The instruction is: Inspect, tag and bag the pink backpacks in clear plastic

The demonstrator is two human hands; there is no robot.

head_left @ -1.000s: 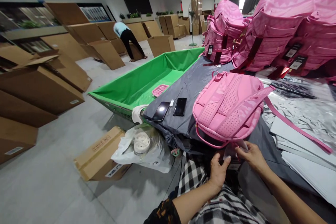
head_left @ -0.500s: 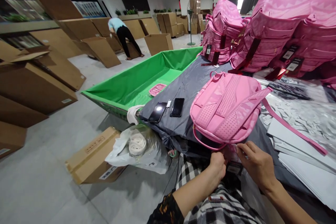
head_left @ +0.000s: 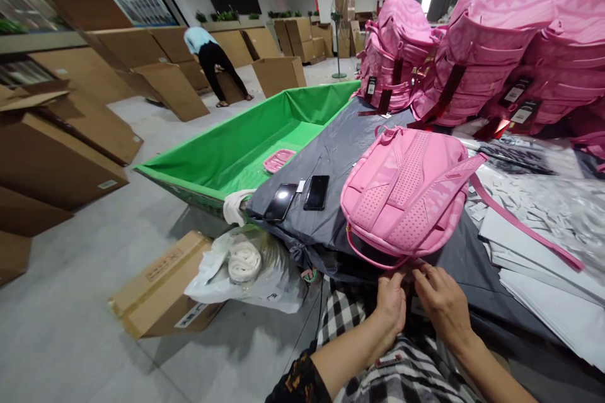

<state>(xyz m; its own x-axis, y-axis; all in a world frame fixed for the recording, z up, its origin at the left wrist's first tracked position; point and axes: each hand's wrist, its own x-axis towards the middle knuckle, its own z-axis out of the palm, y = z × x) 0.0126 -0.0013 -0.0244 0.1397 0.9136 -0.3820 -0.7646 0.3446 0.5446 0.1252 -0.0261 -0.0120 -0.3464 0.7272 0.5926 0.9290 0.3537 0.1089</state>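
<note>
A pink backpack (head_left: 409, 195) lies on the grey-covered table, its padded back panel and perforated shoulder straps facing up. One strap (head_left: 529, 220) trails off to the right over white sheets. At the backpack's near lower edge, my left hand (head_left: 392, 302) is closed with the thumb on top. My right hand (head_left: 440, 302) is beside it, fingers bent and pinched at the same edge. The hands nearly touch; what lies between the fingertips is hidden by them and the bag. A dark tag (head_left: 418, 306) shows partly between my hands.
Several pink backpacks (head_left: 496, 44) stand at the back right. Two phones (head_left: 316, 192) lie left of the bag. White sheets (head_left: 543, 302) are stacked right. A green-lined bin (head_left: 227, 157), a carton (head_left: 155, 283) and a plastic bag (head_left: 278, 277) sit left. A person (head_left: 215, 60) bends among cartons.
My right hand has moved left and closer to my left hand. The pink piece seen between them earlier is now mostly hidden. The view has shifted slightly; the backpack stays in place.
</note>
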